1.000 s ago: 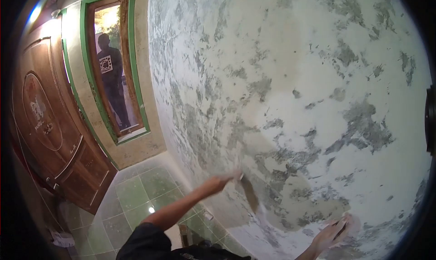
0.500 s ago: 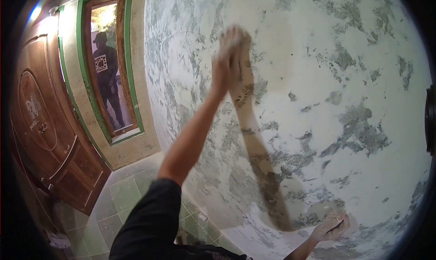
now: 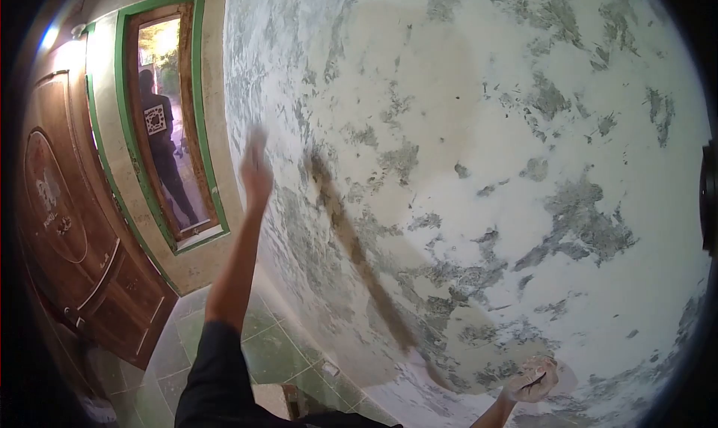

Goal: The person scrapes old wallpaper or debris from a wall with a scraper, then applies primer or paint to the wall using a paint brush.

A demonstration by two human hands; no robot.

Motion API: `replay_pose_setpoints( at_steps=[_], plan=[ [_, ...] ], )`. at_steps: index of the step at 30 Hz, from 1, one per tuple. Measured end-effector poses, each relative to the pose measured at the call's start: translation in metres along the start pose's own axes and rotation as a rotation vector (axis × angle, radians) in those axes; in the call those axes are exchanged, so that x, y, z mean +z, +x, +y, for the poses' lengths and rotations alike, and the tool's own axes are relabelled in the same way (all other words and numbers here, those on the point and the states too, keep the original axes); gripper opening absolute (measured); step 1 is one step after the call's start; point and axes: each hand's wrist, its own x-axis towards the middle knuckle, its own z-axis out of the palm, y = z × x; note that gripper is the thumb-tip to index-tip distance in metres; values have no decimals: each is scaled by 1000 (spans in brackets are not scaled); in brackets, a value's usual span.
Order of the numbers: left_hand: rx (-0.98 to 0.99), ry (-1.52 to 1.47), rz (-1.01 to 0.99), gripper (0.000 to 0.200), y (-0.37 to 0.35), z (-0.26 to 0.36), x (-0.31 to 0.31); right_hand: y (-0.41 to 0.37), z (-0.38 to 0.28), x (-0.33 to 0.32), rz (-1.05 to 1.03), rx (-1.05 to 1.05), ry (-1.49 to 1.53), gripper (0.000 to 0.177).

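My left hand (image 3: 256, 172) is raised at the left edge of the plastered wall (image 3: 419, 76), its fingers stretched upward and blurred by motion. Nothing shows in it, and its shadow falls on the wall to its right, apart from the hand. Low on the right, my right hand (image 3: 532, 379) is close to the same wall, coated in whitish dust. Its fingers are curled in, with a dark gap between them and the palm; what they hold, if anything, is hidden. Grey patches show through the pale coating across the wall.
A brown wooden door (image 3: 78, 226) is at the left, beside a narrow green-framed window (image 3: 166, 121) with a dark figure in its glass. Green floor tiles (image 3: 273, 353) lie below. A pale block-like object (image 3: 271, 399) stands near my body.
My left hand has moved left and down, away from the middle of the wall. My right hand stays low, still curled. The view has shifted slightly, and the pale block has come into sight.
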Motion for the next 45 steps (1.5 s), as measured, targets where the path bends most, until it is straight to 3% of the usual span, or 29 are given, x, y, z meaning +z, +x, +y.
replay_pose_setpoints(
  at_steps=[1, 2, 4, 6, 8, 11, 13, 15, 16, 17, 18, 19, 20, 21, 23, 25, 26, 28, 29, 31, 32, 34, 35, 37, 39, 40, 42, 43, 45],
  plan=[
    [218, 166, 6, 40, 52, 23, 19, -2, 2, 0, 25, 14, -12, 18],
    [323, -30, 112, 37, 85, 74, 40, -4, 3, 0, 49, 28, -25, 17],
    [334, -249, -31, 29, 98, 109, 93, -5, 6, -2, 40, 15, -7, 18],
    [227, -252, -163, 31, 12, 176, 107, -4, 6, -2, 24, 1, 4, 18],
    [486, -306, -273, 41, -74, 177, 97, -5, 6, -1, 10, -12, 9, 18],
    [457, -508, -742, 61, -268, 129, 72, -7, 9, -2, 3, -32, 21, 18],
    [110, -385, -1127, 68, -371, 113, -1, -7, 8, -3, -9, -43, 26, 18],
    [-129, -335, -1331, 70, -479, 20, -46, -4, 8, -3, -34, -54, 37, 18],
    [-538, -209, -1321, 62, -447, 13, -66, -3, 7, -2, -46, -57, 40, 18],
    [-442, -206, -922, 46, -406, -3, -66, -1, 6, 0, -51, -65, 48, 18],
    [-425, 172, -678, 31, -397, -81, -54, 0, 5, 1, -54, -64, 46, 18],
    [-371, 424, -645, 27, -303, -92, -50, 2, 4, 2, -58, -62, 44, 19],
    [-152, 282, -254, 30, -190, -29, -38, -1, 1, 1, -63, -45, 58, 19],
    [-104, 325, -88, 24, -115, -39, -26, -5, -1, -2, -70, -42, 53, 19],
    [262, -14, -7, 34, 6, 47, 1, -5, 2, -3, -86, -26, -33, 20],
    [226, -32, 13, 28, 56, 66, 38, -5, 4, -5, -90, -61, -6, 21],
    [333, -122, 27, 26, 55, 87, 54, -5, 7, -6, -89, -82, 20, 21],
    [-62, 34, -181, 23, 2, 94, 83, -5, 12, -6, -79, -86, 22, 21],
    [143, -76, -108, 24, -47, 79, 92, -6, 14, -7, -66, -87, 20, 22],
    [185, -164, -199, 30, -170, 81, 82, 3, 6, 1, -67, -138, 9, 22],
    [145, -195, -359, 29, -254, 51, 72, 4, 2, 7, -65, -198, -10, 21],
    [-22, -314, -837, 42, -372, 51, 15, -1, 5, 4, -93, -140, 23, 22],
    [-220, -305, -1025, 44, -420, 55, -19, -4, 6, -1, -137, -89, 54, 22],
    [-403, -252, -1269, 42, -468, 23, -75, -8, 8, -5, -120, -46, -5, 25],
    [-524, 30, -899, 37, -426, -7, -77, -6, 11, -4, -127, -114, 27, 27],
    [-389, 166, -705, 34, -396, -54, -65, -4, 10, -3, -138, -108, 31, 27],
    [-256, 155, -336, 35, -228, -13, -42, -1, 7, -1, -99, -159, -23, 25],
    [-41, 47, -105, 36, -151, 24, -25, -2, 6, 1, -99, -151, -26, 25],
    [-148, 54, -173, 35, -63, 72, 2, -3, 4, -1, -122, -78, 33, 16]
  ],
)
